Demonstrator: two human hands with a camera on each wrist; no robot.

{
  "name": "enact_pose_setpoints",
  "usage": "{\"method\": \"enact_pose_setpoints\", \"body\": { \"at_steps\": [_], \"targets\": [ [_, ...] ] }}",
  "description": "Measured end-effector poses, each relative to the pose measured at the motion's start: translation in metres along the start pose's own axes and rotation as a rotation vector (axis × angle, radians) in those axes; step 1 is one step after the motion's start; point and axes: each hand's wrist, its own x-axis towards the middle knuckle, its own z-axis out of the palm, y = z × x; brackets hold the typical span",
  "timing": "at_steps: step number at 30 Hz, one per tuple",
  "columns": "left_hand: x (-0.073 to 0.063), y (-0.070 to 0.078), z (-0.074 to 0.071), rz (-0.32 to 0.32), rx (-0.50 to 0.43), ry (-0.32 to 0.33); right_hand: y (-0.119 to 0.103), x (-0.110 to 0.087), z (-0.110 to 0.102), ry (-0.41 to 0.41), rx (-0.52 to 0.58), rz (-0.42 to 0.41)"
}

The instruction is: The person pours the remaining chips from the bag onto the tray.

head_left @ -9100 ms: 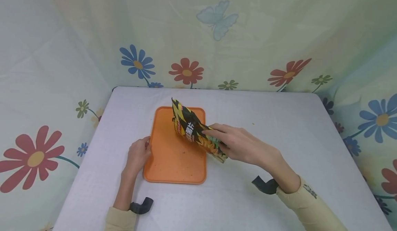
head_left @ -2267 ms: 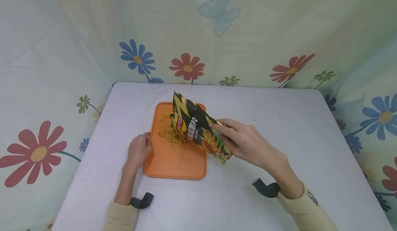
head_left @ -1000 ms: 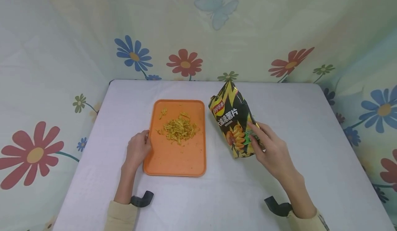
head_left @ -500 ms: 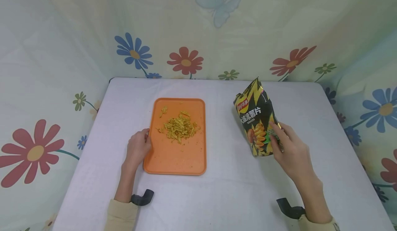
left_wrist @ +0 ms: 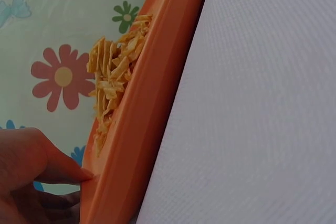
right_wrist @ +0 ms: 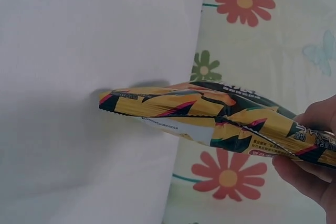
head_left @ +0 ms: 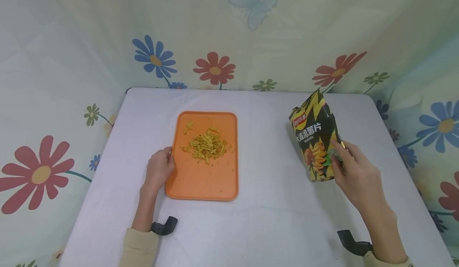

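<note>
An orange tray (head_left: pixel 202 183) lies on the table, left of the middle in the head view. On it sits a loose pile of thin yellow chip sticks (head_left: pixel 208 145), with a few crumbs around. My left hand (head_left: pixel 159 168) holds the tray's left rim; the left wrist view shows the thumb on top of the edge. Over the right part of the table, my right hand (head_left: pixel 358 175) pinches a black and yellow chip bag (head_left: pixel 312 139) by its right side. The right wrist view shows the bag (right_wrist: pixel 210 111) edge-on between thumb and fingers.
A white cloth covers the table (head_left: pixel 265 227). Behind it and at both sides hangs a flower-patterned curtain (head_left: pixel 294 32). Each wrist wears a black curved mount, the left one (head_left: pixel 165 226) close to the table.
The right hand has tipped a pile of chip sticks onto the tray, then carried the bag away to the right. The left hand stays at the tray's left rim.
</note>
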Motion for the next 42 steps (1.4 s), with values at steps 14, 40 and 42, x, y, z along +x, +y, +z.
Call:
{"method": "enact_pose_setpoints", "body": {
  "at_steps": [14,40,42],
  "targets": [
    [0.001,0.001,-0.001,-0.001,0.013,0.001,0.012,0.013,0.006,-0.084,-0.081,0.005],
    [-0.002,-0.002,-0.001,0.009,-0.009,-0.003,-0.015,0.021,0.017,-0.359,0.171,-0.041],
    [-0.001,-0.002,-0.001,0.012,-0.009,-0.005,-0.016,0.021,0.019,-0.354,0.182,-0.064]
  ]
}}
